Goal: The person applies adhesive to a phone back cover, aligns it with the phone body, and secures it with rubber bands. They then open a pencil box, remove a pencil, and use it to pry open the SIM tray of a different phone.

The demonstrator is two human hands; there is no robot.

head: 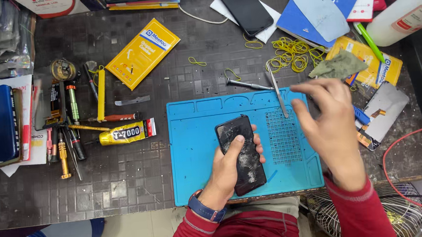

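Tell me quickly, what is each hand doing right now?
Left hand: closed around a cracked black phone above the blue mat.
Right hand: open, holding nothing, fingers spread near the tweezers.

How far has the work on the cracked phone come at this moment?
Done: tools lie out beside the blue mat. In hand: the left hand holds the cracked phone; the right hand hovers near the tweezers. Left: the broken glass is not yet off.

A dark, scuffed, square-gridded worktable [125, 180] fills the view under even light; pale floor [135, 235] and a wire fan guard [404, 213] show below its front edge
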